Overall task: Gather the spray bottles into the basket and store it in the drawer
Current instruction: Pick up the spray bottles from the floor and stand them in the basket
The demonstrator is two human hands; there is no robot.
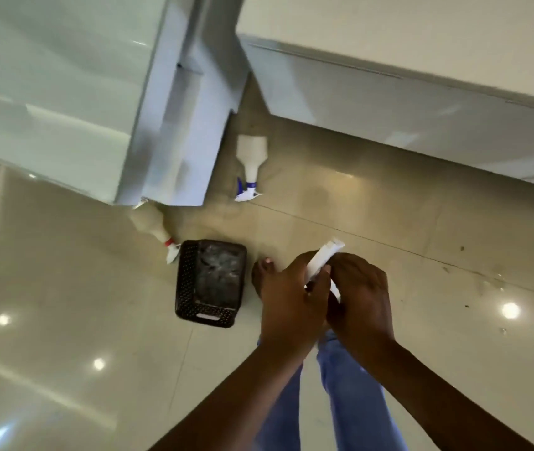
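A black perforated basket (211,283) stands on the tiled floor, nothing visible inside it. A white spray bottle with a blue trigger (250,164) lies on the floor near the cabinet corner. Another white bottle with a red collar (156,231) lies just left of the basket, partly under the open drawer (177,131). My left hand (291,297) and my right hand (361,294) meet above the floor to the right of the basket, both gripping a small white tube-like object (322,258); what it is I cannot tell.
White glossy cabinet fronts (389,102) run along the top right. The pulled-out drawer juts over the floor at upper left. My bare foot (260,271) and blue-jeaned legs (350,385) stand right beside the basket. Shiny beige tiles (63,288) spread to the left.
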